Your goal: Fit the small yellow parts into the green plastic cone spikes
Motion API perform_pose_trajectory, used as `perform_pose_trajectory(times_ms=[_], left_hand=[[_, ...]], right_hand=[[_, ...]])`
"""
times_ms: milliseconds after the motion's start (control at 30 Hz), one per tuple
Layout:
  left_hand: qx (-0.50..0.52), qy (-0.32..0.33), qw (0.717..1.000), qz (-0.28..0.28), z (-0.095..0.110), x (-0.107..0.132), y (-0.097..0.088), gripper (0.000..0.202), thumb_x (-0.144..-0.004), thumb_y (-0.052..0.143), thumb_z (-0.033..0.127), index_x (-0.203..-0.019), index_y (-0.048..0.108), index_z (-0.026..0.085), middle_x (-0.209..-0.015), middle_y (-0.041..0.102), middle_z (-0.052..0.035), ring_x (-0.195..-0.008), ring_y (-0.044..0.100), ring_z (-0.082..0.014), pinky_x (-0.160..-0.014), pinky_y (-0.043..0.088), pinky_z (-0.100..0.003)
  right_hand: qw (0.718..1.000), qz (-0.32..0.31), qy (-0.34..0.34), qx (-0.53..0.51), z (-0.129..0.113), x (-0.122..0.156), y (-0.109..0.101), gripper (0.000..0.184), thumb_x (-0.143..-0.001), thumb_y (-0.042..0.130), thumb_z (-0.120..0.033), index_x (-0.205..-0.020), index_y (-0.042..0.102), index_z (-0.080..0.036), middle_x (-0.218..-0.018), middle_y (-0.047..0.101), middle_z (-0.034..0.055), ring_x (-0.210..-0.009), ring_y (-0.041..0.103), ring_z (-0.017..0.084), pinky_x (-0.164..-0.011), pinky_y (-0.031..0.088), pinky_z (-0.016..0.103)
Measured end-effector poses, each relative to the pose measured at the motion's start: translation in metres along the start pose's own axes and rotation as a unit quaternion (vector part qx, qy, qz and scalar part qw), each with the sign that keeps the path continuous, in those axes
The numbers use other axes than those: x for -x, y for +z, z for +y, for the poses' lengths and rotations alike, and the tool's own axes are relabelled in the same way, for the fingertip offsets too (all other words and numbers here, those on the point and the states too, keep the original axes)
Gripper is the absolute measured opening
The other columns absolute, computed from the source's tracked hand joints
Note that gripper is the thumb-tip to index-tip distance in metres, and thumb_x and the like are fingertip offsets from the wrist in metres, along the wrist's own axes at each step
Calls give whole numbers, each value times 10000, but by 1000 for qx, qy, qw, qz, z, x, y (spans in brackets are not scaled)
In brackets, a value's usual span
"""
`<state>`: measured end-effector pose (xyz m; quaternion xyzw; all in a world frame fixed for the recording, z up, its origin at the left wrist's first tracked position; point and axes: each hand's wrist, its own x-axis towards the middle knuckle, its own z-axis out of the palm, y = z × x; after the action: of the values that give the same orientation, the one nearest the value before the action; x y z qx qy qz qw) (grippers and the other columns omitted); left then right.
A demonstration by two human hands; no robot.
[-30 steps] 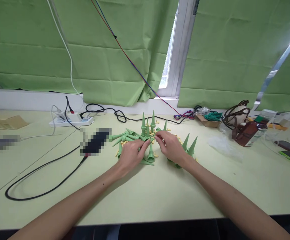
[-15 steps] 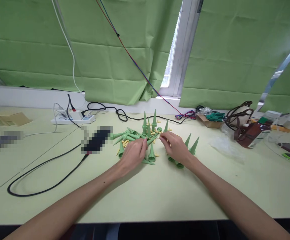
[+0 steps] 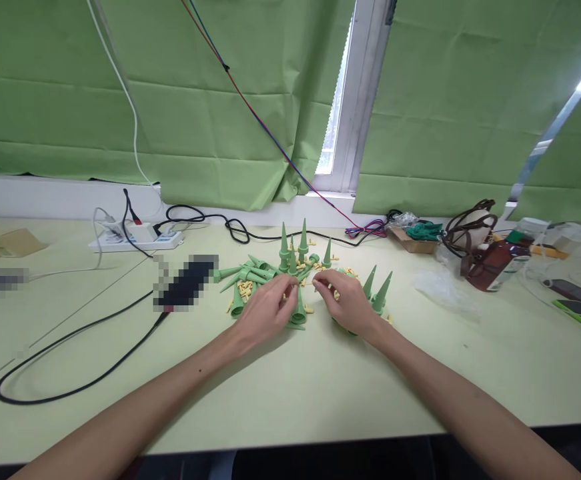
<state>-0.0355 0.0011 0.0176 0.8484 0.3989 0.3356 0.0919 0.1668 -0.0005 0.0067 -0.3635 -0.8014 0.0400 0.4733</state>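
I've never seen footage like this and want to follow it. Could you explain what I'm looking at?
There is no machine here, just a person's two bare hands. Every picture comes from one camera worn on the head, looking forward and down.

On the table are green cones, some upright, others lying in a heap, with small yellow pieces among them. A power strip lies at the back left, a brown bottle at the right.

The left hand and right hand are by the cones; what their fingertips hold is too small to tell.
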Motion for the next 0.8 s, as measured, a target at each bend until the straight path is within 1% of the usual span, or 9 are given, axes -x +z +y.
perform_pose_trajectory(times_ms=[100,200,267,433,600,800], left_hand=[[-4,9,1000,-13,0,1,0,189,-996,427,332,-1032,557,200,-896,592,-21,-726,541,-148,-636,384,-278],[1,14,1000,-12,-1,1,1,191,-1001,435,342,-1052,558,205,-941,590,-22,-731,541,-138,-657,392,-277],[9,19,1000,-10,-1,1,1,188,-1007,430,337,-1048,558,205,-933,586,-17,-718,531,-131,-669,393,-278],[36,35,999,-5,1,0,-1,197,-1019,406,302,-976,571,201,-864,582,-10,-732,521,-137,-666,385,-269],[53,32,998,6,3,0,0,215,-1017,406,281,-874,538,187,-786,557,0,-704,505,-130,-653,375,-263],[50,33,998,16,4,0,0,252,-1014,391,271,-812,514,183,-766,553,-8,-693,502,-136,-643,371,-273]], right_hand=[[1000,5,5,-14,-2,0,-1,109,-977,486,-201,-957,594,-204,-860,672,46,-747,611,171,-701,484,296],[1000,9,4,-24,-4,0,-2,108,-978,491,-212,-961,596,-203,-853,667,45,-737,604,166,-698,484,295],[1000,7,2,-30,-5,0,-2,111,-981,490,-220,-964,598,-205,-856,666,44,-732,601,165,-694,485,296],[999,6,-5,-40,-9,1,0,121,-985,483,-227,-965,601,-208,-846,665,42,-712,599,161,-676,488,295],[999,11,-22,-44,-11,3,2,125,-986,483,-220,-988,607,-204,-855,664,44,-736,603,158,-685,490,283],[999,5,-19,-45,-12,4,2,128,-989,484,-223,-1004,610,-206,-866,664,45,-756,610,163,-696,491,287]])
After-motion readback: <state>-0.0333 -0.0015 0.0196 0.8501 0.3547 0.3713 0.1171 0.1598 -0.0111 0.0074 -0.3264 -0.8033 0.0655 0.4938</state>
